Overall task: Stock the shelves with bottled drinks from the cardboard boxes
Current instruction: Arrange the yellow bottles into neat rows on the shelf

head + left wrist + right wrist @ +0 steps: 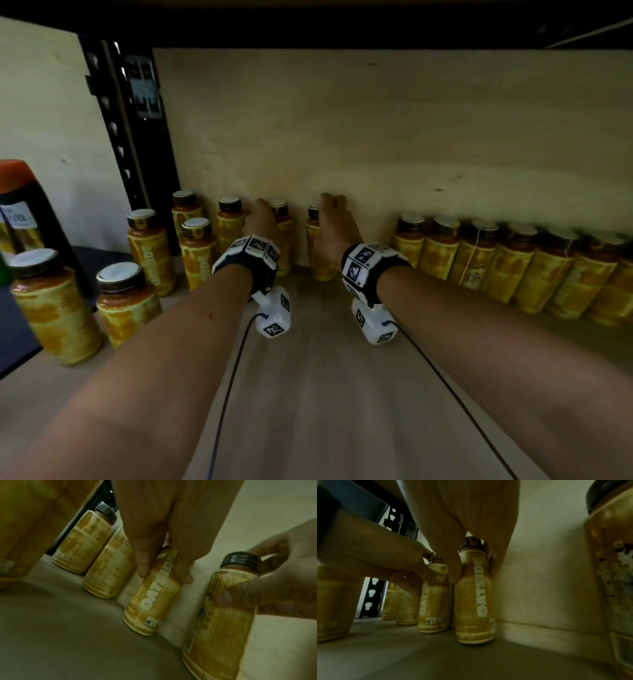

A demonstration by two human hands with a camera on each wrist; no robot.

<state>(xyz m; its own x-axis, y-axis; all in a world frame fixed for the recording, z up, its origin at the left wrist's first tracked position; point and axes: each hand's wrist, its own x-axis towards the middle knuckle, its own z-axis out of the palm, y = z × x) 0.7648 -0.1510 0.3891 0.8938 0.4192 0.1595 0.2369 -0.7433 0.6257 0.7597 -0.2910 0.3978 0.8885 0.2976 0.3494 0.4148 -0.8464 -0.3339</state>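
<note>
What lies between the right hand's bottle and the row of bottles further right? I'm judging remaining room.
Nothing: in the head view, bare shelf and back wall separate right hand's bottle from the row of bottles.

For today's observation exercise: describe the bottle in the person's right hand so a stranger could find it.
Follow the pale back wall of the wooden shelf. The yellow-labelled bottle with a dark cap stands in the gap before the long right-hand row; only it has the right hand gripping it.

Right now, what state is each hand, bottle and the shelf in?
Left hand: grips a bottle at the back wall.
Left bottle: upright on the shelf, capped.
Right hand: grips the next bottle.
Right bottle: upright, capped, against the wall.
Shelf: partly stocked, gap right of the held bottles.
</note>
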